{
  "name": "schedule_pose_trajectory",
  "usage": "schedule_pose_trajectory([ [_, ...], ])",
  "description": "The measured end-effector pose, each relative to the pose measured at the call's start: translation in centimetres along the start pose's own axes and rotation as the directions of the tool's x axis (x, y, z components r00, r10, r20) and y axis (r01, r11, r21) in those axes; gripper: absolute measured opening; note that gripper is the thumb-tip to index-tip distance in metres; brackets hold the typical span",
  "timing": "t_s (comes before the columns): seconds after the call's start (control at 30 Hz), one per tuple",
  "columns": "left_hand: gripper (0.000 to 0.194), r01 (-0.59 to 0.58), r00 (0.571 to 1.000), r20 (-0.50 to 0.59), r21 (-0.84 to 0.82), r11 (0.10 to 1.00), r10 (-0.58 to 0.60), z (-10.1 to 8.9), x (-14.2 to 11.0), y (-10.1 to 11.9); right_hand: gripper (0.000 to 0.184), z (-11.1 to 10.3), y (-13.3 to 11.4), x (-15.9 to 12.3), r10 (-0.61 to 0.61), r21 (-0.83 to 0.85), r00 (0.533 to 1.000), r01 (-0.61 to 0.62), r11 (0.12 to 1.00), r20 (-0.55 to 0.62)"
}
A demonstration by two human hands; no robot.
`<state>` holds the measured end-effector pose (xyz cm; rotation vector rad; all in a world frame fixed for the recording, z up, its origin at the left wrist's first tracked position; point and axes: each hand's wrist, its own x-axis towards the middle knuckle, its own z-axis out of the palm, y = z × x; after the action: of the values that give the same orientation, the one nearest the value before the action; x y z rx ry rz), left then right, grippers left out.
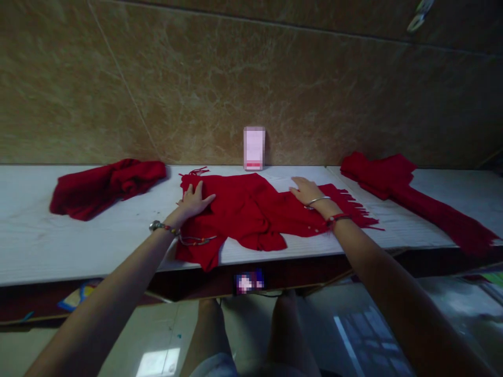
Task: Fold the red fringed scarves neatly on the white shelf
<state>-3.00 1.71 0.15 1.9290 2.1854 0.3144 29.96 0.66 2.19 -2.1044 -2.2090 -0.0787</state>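
Note:
A red scarf (243, 209) with fringed ends lies crumpled across the white tabletop in front of me. My left hand (194, 200) rests on its left part, near the fringe at the back corner, with the fingers spread. Toward the other end, my right hand (308, 191) lies at the scarf's back edge, fingers stretched out and pointing left. Folds and a bunched middle run between the two hands. One corner of the cloth hangs over the front edge of the table near my left forearm.
A bunched red cloth (108, 189) lies to the left, and another red scarf (408, 196) stretches over the table's right side. A phone (254, 149) leans against the brown marbled wall (196, 84). Below the tabletop (118, 241), a second device (249, 283) sits on a dark ledge.

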Motion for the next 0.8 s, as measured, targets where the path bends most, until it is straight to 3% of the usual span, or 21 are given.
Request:
schedule_pose_trajectory([
  [0.13,0.066,-0.042,0.992,-0.115,-0.004,0.999,0.041,1.0,-0.8,0.6,0.057,1.6,-5.6,1.4,-0.193,0.225,0.975,0.213,0.951,-0.108],
  [0.23,0.064,-0.075,0.988,-0.139,-0.041,0.996,0.068,1.1,-0.7,0.7,0.062,3.6,-7.5,1.9,-0.202,0.297,0.974,0.225,0.928,-0.107],
  [0.37,0.062,-0.091,0.977,-0.204,-0.123,0.988,0.065,1.1,-0.1,0.3,0.058,5.7,-7.4,2.2,-0.139,0.333,0.985,0.167,0.928,-0.105],
  [0.53,0.052,0.063,0.921,-0.352,-0.292,0.954,-0.169,0.4,0.1,-0.1,0.054,6.5,-6.4,2.4,-0.187,0.391,0.955,0.266,0.881,-0.230],
  [0.63,0.053,0.141,0.919,-0.310,-0.314,0.939,-0.241,-0.1,0.2,-0.6,0.053,6.6,-6.1,2.4,-0.199,0.406,0.942,0.298,0.864,-0.269],
  [0.7,0.056,0.113,0.935,-0.273,-0.377,0.919,-0.227,-0.3,0.5,-1.0,0.054,6.6,-6.1,2.4,-0.199,0.407,0.938,0.306,0.860,-0.283],
  [0.8,0.051,-0.046,0.915,-0.368,-0.503,0.863,-0.166,-0.2,0.6,-1.2,0.055,6.8,-6.1,2.6,-0.196,0.412,0.939,0.304,0.859,-0.283],
])
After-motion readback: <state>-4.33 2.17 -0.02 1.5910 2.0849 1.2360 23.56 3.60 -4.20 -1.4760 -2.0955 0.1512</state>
